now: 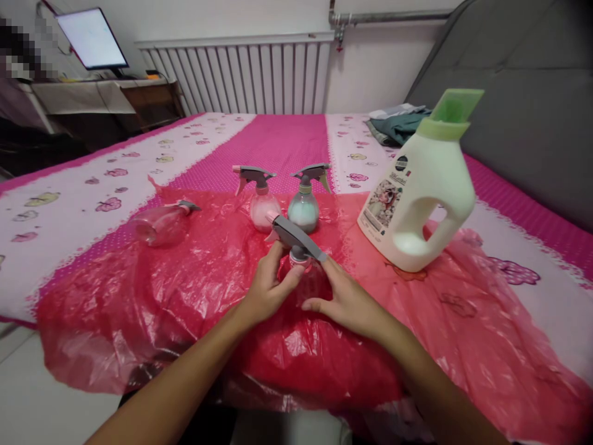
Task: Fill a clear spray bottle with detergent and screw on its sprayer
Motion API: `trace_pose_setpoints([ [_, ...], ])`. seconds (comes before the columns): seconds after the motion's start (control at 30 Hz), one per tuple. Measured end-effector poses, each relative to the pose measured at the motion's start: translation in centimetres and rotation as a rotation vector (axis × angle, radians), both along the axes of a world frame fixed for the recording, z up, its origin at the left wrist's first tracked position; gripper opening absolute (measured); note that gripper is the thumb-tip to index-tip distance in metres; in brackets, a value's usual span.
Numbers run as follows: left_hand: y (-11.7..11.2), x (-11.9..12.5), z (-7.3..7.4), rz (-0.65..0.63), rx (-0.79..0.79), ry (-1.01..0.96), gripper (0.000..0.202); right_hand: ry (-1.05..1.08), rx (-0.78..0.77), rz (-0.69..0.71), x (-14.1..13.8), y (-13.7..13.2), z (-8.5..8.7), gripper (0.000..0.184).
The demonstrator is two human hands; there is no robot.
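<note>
Fastening or adjusting the sprayer on the nearest bottle looks like the step in hand: both hands meet at a clear spray bottle (311, 287) with a pink collar (300, 261) and a grey trigger head (293, 235), which stands in front of the person on a red plastic sheet (194, 296) laid over the bed (287, 139). The left hand (267, 285) is curled in close at the neck, thumb against the collar and fingers reaching behind it. The right hand (351, 303) is loosely cupped at the other side, its fingers beside the head's tail end and its thumb across the lower body; whether it grips firmly or only steadies, I cannot tell. The head sits over the neck, though its tightness does not show. A next move on the collar would call for one hand to brace the thin body without squeezing while the other turns the collar squarely. Just beyond stand a pink-filled spray bottle (264, 209) and a teal-filled spray bottle (303, 211), near enough to be knocked by the nozzle; a pink spray bottle (160, 225) lies to the left, and a white detergent jug (424, 191) to the right.
</note>
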State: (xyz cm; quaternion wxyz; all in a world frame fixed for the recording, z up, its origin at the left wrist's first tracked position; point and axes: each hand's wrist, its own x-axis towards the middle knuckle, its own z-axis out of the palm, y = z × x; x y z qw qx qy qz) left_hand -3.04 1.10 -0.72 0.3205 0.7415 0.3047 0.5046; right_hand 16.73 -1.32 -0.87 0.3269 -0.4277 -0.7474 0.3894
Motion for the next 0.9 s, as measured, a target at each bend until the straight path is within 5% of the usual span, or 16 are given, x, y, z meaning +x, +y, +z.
trace_pose_setpoints([
  [0.9, -0.47, -0.02, 0.55, 0.02, -0.084, 0.04, 0.044, 0.0, 0.04, 0.001, -0.02, 0.1, -0.13, 0.082],
])
